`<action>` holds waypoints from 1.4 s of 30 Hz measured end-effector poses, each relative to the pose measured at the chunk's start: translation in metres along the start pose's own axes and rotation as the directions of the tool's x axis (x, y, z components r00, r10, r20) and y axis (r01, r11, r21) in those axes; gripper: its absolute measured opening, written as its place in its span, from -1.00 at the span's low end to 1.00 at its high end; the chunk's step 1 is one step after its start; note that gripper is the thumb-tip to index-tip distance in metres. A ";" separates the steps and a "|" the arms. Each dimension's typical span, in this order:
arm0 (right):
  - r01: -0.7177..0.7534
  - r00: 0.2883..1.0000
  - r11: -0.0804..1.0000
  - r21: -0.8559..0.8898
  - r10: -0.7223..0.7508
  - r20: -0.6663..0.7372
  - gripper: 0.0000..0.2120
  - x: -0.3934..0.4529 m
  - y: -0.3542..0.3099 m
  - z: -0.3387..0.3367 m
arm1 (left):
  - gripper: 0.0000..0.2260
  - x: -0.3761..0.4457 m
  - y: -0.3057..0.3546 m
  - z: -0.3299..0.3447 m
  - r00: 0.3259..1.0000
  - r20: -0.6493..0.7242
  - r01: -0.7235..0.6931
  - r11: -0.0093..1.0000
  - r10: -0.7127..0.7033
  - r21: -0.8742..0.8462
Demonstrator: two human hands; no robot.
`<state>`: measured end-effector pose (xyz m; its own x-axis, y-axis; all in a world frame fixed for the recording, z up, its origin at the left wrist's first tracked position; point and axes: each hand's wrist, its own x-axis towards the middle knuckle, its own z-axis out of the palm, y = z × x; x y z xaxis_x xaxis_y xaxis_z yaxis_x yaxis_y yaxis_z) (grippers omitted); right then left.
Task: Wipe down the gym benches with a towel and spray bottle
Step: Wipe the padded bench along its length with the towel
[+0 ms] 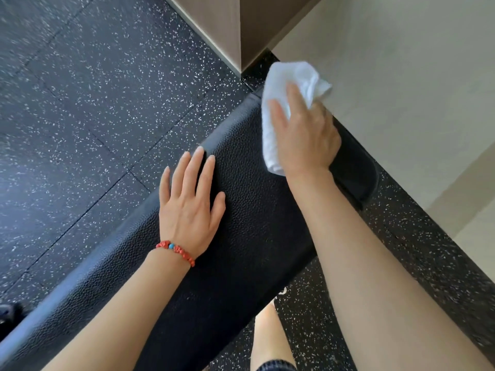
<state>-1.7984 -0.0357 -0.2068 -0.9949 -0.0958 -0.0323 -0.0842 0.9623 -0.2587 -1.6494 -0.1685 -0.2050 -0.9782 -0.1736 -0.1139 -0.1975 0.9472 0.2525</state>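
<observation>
Fingers, right (278,113): laid fairly straight over the white towel (270,140), pressing it flat; thumb hidden, so any pinch cannot be told.
Fingers, left (199,167): straight and spread, holding nothing.
Right hand (302,135): on the towel at the bench's far end, near the wall (401,76).
Left hand (190,207): resting palm-down on the black bench pad (241,236), beside its left edge; red bead bracelet (175,250) at the wrist.
Spray bottle: not in view.
Floor (80,116): dark speckled rubber around the bench.
Progress: wiping under way at the far end; no clear wet trace visible, so wiped area unclear; nearer pad likely left, other benches unseen.
</observation>
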 end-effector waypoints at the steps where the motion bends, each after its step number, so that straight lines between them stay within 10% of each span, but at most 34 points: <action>1: -0.014 1.000 1.000 0.001 0.014 -0.009 -0.55 -0.007 0.011 -0.003 | -0.50 0.002 0.004 -0.001 1.000 -0.003 -0.006 1.000 0.006 -0.005; 17: -0.023 1.000 0.999 0.033 0.024 -0.004 -0.54 -0.013 0.036 -0.011 | -0.49 0.024 0.044 0.018 0.996 -0.001 -0.093 0.994 0.093 0.064; 32: -0.465 0.854 0.837 0.288 0.510 -0.101 -0.60 -0.113 0.087 -0.019 | -0.52 -0.011 0.075 0.016 0.983 0.074 -0.174 0.984 0.170 0.049; 42: -0.470 0.851 0.772 0.429 0.526 -0.013 -0.55 -0.196 0.032 -0.021 | -0.50 -0.051 0.064 -0.002 0.965 0.183 -0.194 0.981 0.186 0.026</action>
<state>-1.6075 0.0191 -0.1885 -0.8913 0.4277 -0.1507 0.4266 0.6783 -0.5982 -1.6122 -0.0991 -0.1813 -0.9694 0.0578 -0.2387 -0.0025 0.9696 0.2449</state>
